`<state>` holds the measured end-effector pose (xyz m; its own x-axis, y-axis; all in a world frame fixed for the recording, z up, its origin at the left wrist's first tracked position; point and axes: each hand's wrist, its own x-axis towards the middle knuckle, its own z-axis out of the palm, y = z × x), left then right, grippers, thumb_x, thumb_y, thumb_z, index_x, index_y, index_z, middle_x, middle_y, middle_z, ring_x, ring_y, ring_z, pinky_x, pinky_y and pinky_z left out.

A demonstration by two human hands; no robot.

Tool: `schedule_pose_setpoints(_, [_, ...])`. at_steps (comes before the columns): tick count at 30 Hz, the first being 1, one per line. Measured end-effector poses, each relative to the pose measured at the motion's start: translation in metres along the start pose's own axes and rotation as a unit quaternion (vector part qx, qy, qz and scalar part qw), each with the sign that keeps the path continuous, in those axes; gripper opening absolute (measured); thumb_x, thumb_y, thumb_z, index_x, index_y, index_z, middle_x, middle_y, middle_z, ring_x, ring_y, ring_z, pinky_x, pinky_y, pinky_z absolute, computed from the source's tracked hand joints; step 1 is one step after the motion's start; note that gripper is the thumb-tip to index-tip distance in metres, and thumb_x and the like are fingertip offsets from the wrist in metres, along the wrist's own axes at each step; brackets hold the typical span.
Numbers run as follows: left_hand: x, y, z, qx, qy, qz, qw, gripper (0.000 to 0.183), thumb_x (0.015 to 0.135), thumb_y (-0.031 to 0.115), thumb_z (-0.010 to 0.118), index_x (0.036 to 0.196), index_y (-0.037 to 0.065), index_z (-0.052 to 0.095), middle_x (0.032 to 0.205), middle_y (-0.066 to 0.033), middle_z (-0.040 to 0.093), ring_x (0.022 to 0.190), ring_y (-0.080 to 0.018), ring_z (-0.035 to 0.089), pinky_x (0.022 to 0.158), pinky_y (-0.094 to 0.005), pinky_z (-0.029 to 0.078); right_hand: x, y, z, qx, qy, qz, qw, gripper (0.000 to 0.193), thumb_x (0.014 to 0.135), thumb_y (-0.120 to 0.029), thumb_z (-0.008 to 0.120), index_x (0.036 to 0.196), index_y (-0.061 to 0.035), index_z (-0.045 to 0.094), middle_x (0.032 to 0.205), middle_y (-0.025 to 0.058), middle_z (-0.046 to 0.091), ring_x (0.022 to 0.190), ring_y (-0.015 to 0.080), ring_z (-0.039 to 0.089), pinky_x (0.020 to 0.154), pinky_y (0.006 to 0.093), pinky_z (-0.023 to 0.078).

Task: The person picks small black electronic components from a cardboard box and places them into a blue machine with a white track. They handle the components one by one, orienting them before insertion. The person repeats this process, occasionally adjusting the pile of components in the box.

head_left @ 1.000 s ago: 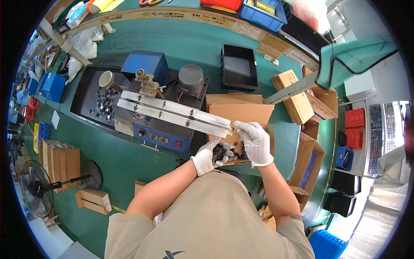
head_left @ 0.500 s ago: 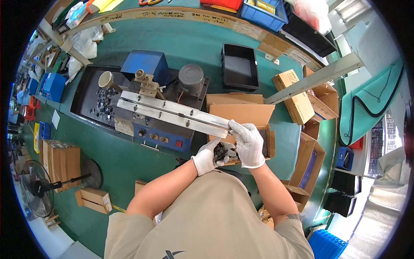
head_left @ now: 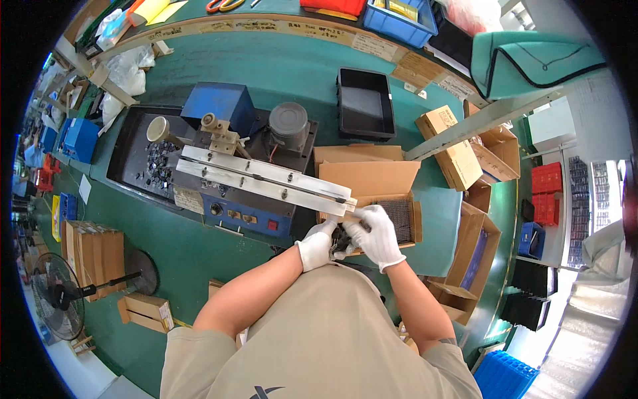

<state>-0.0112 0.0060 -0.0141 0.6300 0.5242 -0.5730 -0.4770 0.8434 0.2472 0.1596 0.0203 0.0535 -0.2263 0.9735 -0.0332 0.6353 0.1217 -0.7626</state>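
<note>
My left hand [head_left: 316,247], in a white glove, is closed around a bunch of small black parts [head_left: 340,242] in front of my chest. The gloved right hand [head_left: 377,238] is beside it, fingers curled in toward the bunch. Whatever the right fingertips pinch is too small to make out. Just above both hands ends a long pale metal feed rail [head_left: 266,181] with a slot along its middle. It slopes from a bench machine with a blue housing [head_left: 218,105] and a round grey motor [head_left: 288,121]. Loose black pieces [head_left: 158,163] lie in the dark tray [head_left: 126,147] at its left.
An open cardboard box [head_left: 369,178] with rows of thin parts stands behind my right hand. An empty black bin [head_left: 365,103] sits farther back. More cardboard boxes [head_left: 452,149] and a slanting post [head_left: 458,135] are at the right. A fan [head_left: 58,289] stands at the left.
My right hand has come off the rail's end and moved down toward the bunch in my left hand. The left hand stays nearly in place. The view has shifted slightly.
</note>
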Motion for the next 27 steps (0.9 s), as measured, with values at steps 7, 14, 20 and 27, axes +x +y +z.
schedule_pose_setpoints(7, [-0.006,0.005,0.010,0.028,-0.038,-0.040,0.998,0.046,0.104,0.053,0.050,0.106,0.010,0.065,0.086,-0.0045,0.067,0.068,-0.0137,0.062,0.048,-0.0234,0.039,-0.002,0.014,0.005,0.137,0.011,0.093,0.986,0.016,0.093,-0.010,0.065,0.102,0.0007,0.073,0.103,0.0157,0.067,0.096,0.0290,0.067,0.086,0.0369,0.053])
schedule_pose_setpoints(14, [-0.001,0.000,-0.003,0.029,-0.051,0.032,0.998,0.024,0.106,0.035,0.056,0.107,0.013,0.065,0.084,0.0006,0.065,0.068,-0.0098,0.061,0.049,-0.0221,0.040,-0.004,-0.007,-0.001,0.031,-0.005,0.019,0.999,0.019,0.093,-0.012,0.064,0.107,-0.0001,0.070,0.097,0.0159,0.067,0.091,0.0303,0.067,0.083,0.0377,0.053])
schedule_pose_setpoints(20, [0.003,0.002,-0.004,-0.031,-0.042,0.002,0.999,0.033,0.103,0.039,0.059,0.109,0.007,0.067,0.091,-0.0037,0.070,0.071,-0.0129,0.064,0.049,-0.0227,0.041,0.006,-0.005,-0.013,-0.037,0.120,-0.090,0.988,0.029,0.086,-0.002,0.069,0.115,-0.0036,0.068,0.096,0.0171,0.068,0.088,0.0350,0.066,0.081,0.0410,0.053])
schedule_pose_setpoints(27, [0.001,0.007,-0.004,-0.088,-0.002,0.020,0.996,0.038,0.107,0.036,0.049,0.114,0.003,0.065,0.114,-0.0178,0.072,0.073,-0.0193,0.066,0.049,-0.0236,0.042,0.025,-0.021,-0.031,-0.057,0.106,-0.186,0.975,0.023,0.083,0.003,0.073,0.105,-0.0031,0.069,0.100,0.0139,0.072,0.090,0.0337,0.069,0.081,0.0386,0.056])
